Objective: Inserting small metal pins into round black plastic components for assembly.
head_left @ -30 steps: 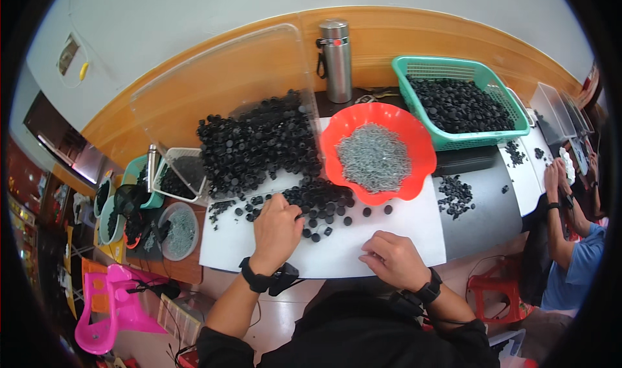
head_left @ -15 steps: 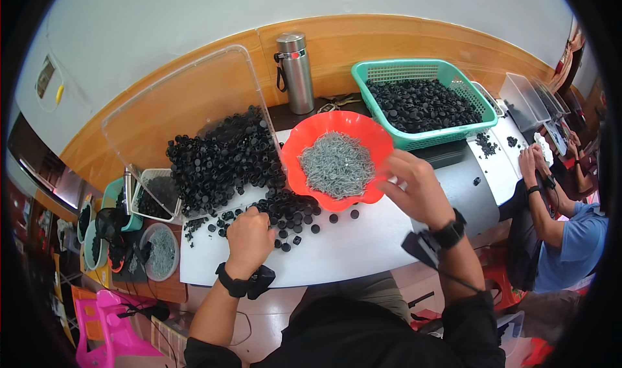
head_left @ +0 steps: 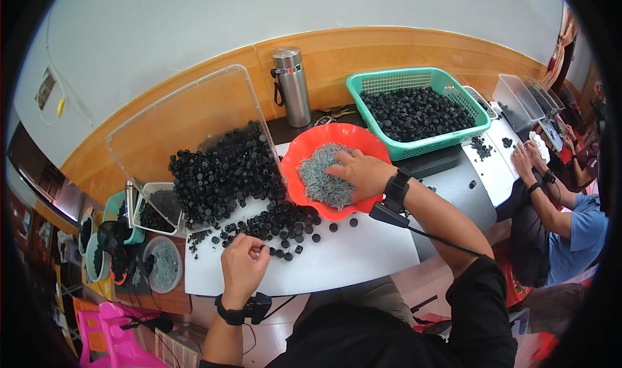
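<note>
My right hand (head_left: 365, 174) reaches into a red scalloped bowl (head_left: 382, 203), its thumb and fingers apart and touching the heap of thin silvery screws or pins (head_left: 319, 180). My left hand (head_left: 243, 267) is closed above the white tabletop, fingers curled in; whatever it may hold is hidden. Just beyond it lie loose small black plastic caps (head_left: 299, 220). They spread from a large pile of black caps (head_left: 223, 180) in a clear plastic bin (head_left: 175, 118) tipped toward me.
Behind the bowl stand a steel flask (head_left: 296, 89) and a green basket (head_left: 421, 149) of black parts. At left are a white basket (head_left: 138, 214) and a round tub of metal pieces (head_left: 163, 264). On the right, another person's hands (head_left: 528, 157) work at the table.
My right hand has moved left and down from the bowl's right rim onto the metal pieces. My left hand has drawn back slightly toward me, still closed. The whole view has shifted a little.
</note>
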